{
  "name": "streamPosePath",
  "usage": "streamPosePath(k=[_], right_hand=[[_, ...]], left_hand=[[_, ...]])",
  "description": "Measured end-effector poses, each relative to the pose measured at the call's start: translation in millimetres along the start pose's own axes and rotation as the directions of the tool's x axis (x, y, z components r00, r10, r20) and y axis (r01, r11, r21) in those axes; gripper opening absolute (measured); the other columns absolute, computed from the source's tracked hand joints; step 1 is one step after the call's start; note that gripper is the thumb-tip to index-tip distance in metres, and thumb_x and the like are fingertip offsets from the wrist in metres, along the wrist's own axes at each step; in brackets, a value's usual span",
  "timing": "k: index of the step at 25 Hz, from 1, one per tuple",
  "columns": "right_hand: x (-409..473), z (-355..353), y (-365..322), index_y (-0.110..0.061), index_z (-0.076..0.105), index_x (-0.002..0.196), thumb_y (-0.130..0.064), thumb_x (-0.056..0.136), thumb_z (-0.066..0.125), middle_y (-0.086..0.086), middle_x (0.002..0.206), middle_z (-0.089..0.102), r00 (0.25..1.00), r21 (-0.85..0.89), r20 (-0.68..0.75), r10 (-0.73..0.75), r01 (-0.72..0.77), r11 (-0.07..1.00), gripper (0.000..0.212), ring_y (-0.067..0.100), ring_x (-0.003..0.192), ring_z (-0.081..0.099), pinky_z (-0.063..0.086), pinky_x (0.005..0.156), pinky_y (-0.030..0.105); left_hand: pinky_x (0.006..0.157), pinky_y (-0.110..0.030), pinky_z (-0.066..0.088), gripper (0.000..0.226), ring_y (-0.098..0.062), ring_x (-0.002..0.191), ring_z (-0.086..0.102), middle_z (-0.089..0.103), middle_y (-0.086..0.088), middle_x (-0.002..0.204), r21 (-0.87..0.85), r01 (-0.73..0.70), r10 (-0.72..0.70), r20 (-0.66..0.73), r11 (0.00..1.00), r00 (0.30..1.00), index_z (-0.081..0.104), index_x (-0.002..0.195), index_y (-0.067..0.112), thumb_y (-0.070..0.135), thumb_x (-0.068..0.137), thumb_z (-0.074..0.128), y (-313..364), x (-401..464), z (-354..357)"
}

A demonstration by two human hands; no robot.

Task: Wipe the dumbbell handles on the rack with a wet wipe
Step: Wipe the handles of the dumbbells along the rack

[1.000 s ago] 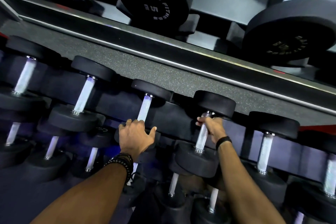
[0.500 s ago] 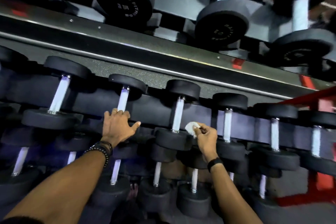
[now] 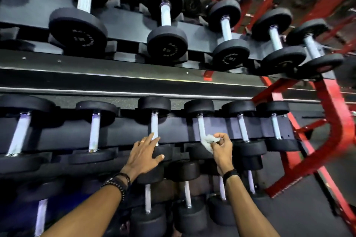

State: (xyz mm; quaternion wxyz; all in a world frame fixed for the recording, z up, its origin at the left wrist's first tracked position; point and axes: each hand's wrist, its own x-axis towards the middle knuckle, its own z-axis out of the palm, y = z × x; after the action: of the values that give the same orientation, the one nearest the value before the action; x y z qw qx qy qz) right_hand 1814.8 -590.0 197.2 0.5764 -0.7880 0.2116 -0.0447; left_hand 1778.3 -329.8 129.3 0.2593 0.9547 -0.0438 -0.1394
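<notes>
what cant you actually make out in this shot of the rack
Head view, the only one:
- Whether the wet wipe touches the dumbbell handle: the right hand holding it covers the spot.
- Foot of the next handle: behind the left hand's fingers.
- Weight markings on the upper dumbbell ends: too small and dark.
- Bottom-row dumbbells: in shadow, partly behind the arms.
</notes>
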Motion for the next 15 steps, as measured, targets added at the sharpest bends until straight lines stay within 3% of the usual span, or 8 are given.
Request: streamPosePath(k=[2,4,6,11,15], right_hand=[[1.5,-6.6,-1.8,-0.020,0.055,0.095,0.017,0.081,0.047,0.010,0.086,0.063,1.000,0.021,-0.017,0.015,-0.015,1.000,0.040,0.018,0.078,0.062,0.051,0.073,0.026],[4.3,-12.3,-5.3,-0.014,0.059,0.100,0.015,0.083,0.051,0.008,0.083,0.065,0.999,0.041,-0.028,0.034,-0.033,0.999,0.035,0.014,0.075,0.063,0.052,0.066,0.018],[13.5,-18.6,-3.4,-0.011,0.064,0.095,0.016,0.083,0.053,0.009,0.086,0.068,1.000,0.038,-0.011,0.024,-0.024,0.999,0.031,0.015,0.077,0.064,0.052,0.065,0.016],[50.6,-30.1,13.0,-0.014,0.072,0.070,0.009,0.078,0.065,0.005,0.074,0.071,0.997,-0.049,0.047,0.059,-0.057,0.997,0.025,0.018,0.073,0.062,0.051,0.069,0.035],[90.8,-38.9,23.8,-0.023,0.071,0.063,0.012,0.079,0.059,-0.001,0.078,0.073,0.979,-0.242,0.201,0.024,0.026,0.970,0.040,0.014,0.082,0.068,0.054,0.084,0.028]], left_hand=[[0.117,-0.040,0.022,0.085,-0.023,0.145,0.027,0.028,-0.002,0.160,0.035,0.033,-0.037,0.131,0.999,0.991,0.030,0.153,0.024,0.071,0.083,0.036,3.6,9.0,5.7],[0.116,-0.042,0.024,0.072,-0.023,0.142,0.033,0.036,-0.001,0.154,0.094,0.061,-0.076,0.160,0.994,0.984,0.032,0.151,0.025,0.066,0.092,0.037,7.9,13.5,11.9],[0.113,-0.042,0.028,0.063,-0.023,0.135,0.039,0.043,0.000,0.146,0.140,0.080,-0.095,0.109,0.987,0.989,0.038,0.146,0.024,0.063,0.095,0.035,14.3,15.8,16.1],[0.099,-0.045,0.036,0.048,-0.024,0.120,0.046,0.054,-0.001,0.125,0.155,0.246,-0.245,-0.028,0.957,0.969,0.053,0.115,0.025,0.064,0.094,0.035,31.0,31.1,24.2],[0.096,-0.052,0.033,0.063,-0.026,0.117,0.047,0.058,-0.003,0.122,0.184,0.469,-0.460,-0.090,0.864,0.883,0.062,0.110,0.022,0.072,0.091,0.029,49.6,57.5,37.1]])
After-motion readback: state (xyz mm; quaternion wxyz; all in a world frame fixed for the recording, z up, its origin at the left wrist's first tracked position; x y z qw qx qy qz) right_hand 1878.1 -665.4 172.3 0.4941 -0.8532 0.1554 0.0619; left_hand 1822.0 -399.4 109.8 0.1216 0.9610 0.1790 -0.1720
